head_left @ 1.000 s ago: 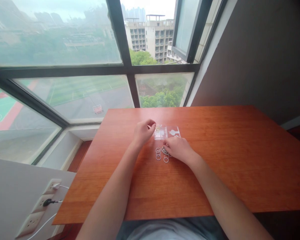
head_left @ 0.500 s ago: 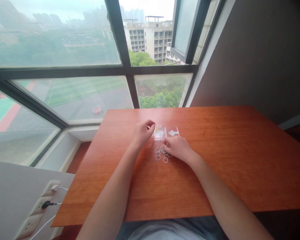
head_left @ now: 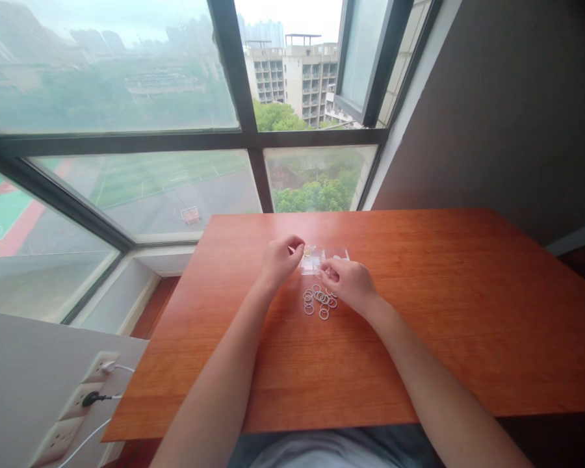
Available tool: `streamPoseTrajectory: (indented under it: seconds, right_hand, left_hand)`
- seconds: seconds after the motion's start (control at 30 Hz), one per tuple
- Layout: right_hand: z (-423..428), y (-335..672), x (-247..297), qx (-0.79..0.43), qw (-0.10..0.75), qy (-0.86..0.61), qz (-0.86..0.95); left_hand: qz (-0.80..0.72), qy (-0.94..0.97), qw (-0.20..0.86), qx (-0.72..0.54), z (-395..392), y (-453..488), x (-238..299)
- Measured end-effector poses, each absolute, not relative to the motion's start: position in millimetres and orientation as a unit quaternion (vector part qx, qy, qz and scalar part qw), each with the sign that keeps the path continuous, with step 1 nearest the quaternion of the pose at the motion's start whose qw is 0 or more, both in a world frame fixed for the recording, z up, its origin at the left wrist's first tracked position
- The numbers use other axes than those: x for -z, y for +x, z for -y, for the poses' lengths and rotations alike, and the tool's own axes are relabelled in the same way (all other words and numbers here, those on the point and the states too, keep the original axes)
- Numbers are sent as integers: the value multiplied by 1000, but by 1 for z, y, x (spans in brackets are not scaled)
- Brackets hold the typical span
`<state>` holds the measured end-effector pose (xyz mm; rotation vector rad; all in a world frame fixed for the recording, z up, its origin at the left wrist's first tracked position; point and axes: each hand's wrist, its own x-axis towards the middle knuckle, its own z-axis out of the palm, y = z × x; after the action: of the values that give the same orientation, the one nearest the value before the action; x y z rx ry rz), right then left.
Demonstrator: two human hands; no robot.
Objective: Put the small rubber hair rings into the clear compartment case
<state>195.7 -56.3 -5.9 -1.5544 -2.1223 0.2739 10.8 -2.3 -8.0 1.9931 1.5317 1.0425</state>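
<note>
Reaching across the reddish-brown surface, both bare arms bring the hands to a small clear plastic box. The left hand stands at the box's left side, its fingers curled in and its thumb and index finger close together by the edge; I cannot tell whether they pinch it. The right hand hangs over the near part of a clear panel just right of the box, partly covering it. Its thumb and index finger point toward the box and nearly meet; whether anything is between them is too small to tell.

The pale rings lie on the surface nearer the person than the box, below the right hand's fingertips. Several overlap in a column on the left, others are bunched to the right, and 1 lies at the near side of the bunch. Inside the box, toward its far left corner, is something yellowish, unclear in detail. Beyond the surface stands a dark window frame.
</note>
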Motion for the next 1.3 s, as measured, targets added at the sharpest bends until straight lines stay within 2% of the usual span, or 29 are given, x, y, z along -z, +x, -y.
streamPoseTrajectory:
  seconds: [0.3, 0.67, 1.13, 1.23, 1.3]
  right_hand:
    - [54, 200, 6, -100, 274, -581, 760]
    - [46, 215, 6, -75, 352, -606, 709]
    - [48, 213, 5, -83, 336, -601, 720]
    - [48, 215, 4, -91, 308, -611, 723]
    - [46, 217, 3, -109, 256, -617, 736]
  left_hand:
    - [-523, 731, 231, -371, 5, 15, 6]
    - [-441, 787, 266, -341, 20, 38, 1]
    - [-406, 795, 302, -334, 21, 44, 0]
    - [-421, 788, 298, -336, 21, 42, 1]
    - [-434, 786, 285, -336, 21, 40, 1]
